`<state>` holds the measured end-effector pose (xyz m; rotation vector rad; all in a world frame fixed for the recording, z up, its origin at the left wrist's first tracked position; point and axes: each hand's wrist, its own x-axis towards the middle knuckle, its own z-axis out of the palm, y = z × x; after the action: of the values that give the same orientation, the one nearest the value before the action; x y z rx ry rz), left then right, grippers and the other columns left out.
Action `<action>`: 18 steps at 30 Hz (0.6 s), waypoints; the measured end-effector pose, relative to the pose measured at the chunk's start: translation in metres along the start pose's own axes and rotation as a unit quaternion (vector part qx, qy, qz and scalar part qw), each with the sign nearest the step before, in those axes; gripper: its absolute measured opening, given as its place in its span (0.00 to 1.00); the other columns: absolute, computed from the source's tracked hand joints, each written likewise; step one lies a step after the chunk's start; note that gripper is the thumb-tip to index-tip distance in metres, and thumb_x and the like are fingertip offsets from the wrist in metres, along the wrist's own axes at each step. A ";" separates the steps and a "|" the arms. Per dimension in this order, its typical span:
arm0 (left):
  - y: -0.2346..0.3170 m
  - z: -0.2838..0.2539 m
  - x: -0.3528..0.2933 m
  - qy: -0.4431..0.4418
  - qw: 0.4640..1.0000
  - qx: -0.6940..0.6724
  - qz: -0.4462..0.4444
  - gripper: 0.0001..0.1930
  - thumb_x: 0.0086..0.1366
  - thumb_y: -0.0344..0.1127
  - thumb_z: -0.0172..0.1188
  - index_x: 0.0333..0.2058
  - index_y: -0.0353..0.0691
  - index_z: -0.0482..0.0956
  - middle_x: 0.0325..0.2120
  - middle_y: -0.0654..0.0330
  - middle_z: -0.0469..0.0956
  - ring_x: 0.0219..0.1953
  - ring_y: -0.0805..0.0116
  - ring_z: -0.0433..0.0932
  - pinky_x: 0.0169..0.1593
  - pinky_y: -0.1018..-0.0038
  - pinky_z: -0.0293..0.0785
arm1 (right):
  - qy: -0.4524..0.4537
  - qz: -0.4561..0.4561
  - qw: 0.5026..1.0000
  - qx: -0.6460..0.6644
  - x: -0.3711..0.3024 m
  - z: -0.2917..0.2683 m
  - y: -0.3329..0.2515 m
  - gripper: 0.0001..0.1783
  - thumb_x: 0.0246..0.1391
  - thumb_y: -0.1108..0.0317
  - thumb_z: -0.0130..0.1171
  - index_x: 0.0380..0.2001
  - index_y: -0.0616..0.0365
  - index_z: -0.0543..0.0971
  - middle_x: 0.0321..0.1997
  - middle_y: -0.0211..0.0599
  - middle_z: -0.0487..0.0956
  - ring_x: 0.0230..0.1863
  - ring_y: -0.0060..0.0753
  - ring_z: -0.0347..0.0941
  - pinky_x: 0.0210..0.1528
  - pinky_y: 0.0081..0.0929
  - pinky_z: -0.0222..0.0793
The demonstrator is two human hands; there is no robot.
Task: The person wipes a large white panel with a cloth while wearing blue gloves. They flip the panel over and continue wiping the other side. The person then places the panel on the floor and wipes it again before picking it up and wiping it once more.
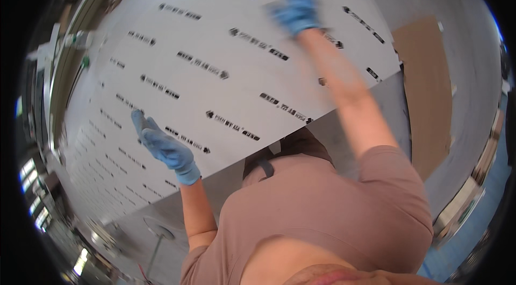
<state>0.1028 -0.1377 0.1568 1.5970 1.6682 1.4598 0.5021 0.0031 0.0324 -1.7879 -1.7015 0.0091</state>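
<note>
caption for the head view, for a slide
Left hand and blurred, outstretched right hand, both blue-gloved, over a large white printed sheet.

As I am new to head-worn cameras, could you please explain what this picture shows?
There is no robot here: you see a person's left hand and right hand, both in blue gloves. The picture comes from a wide fisheye camera on the person's head, looking down, so straight edges bend and the brown shirt fills the lower part. Picture left is the person's left.

In front of the person is a large white panel with rows of dark marks. The left hand is open over it and seems to hold nothing; whether it touches is unclear. The right hand reaches toward the top of the picture, too blurred to tell what it holds, if anything. A brown sheet shows to the right.
</note>
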 end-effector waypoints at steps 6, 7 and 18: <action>-0.036 -0.062 -0.072 0.043 0.992 0.043 -0.108 0.34 0.85 0.54 0.32 0.74 0.32 0.57 0.76 0.50 0.58 0.78 0.54 0.55 0.78 0.58 0.56 | -0.103 0.197 0.891 -0.395 -0.034 -0.084 0.165 0.57 0.65 0.28 0.48 0.82 0.54 0.46 0.86 0.50 0.45 0.86 0.51 0.37 0.84 0.44 0.35; -0.037 -0.075 -0.082 0.039 0.990 0.043 -0.125 0.34 0.85 0.54 0.32 0.74 0.32 0.57 0.76 0.50 0.58 0.78 0.54 0.55 0.78 0.58 0.56 | -0.081 0.217 0.895 -0.382 -0.031 -0.072 0.156 0.57 0.64 0.27 0.48 0.82 0.53 0.45 0.86 0.50 0.44 0.86 0.51 0.37 0.84 0.45 0.34; -0.040 -0.213 -0.105 0.093 0.991 -0.018 -0.098 0.36 0.84 0.56 0.28 0.75 0.31 0.54 0.76 0.49 0.56 0.79 0.52 0.52 0.79 0.52 0.52 | -0.216 -0.182 0.954 0.100 -0.127 0.177 -0.404 0.59 0.58 0.36 0.53 0.81 0.62 0.46 0.86 0.52 0.42 0.85 0.53 0.40 0.85 0.46 0.28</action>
<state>-0.0679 -0.3072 0.1644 1.2697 1.8313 1.5657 0.0473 -0.0573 0.0249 -1.3649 -2.2294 0.4261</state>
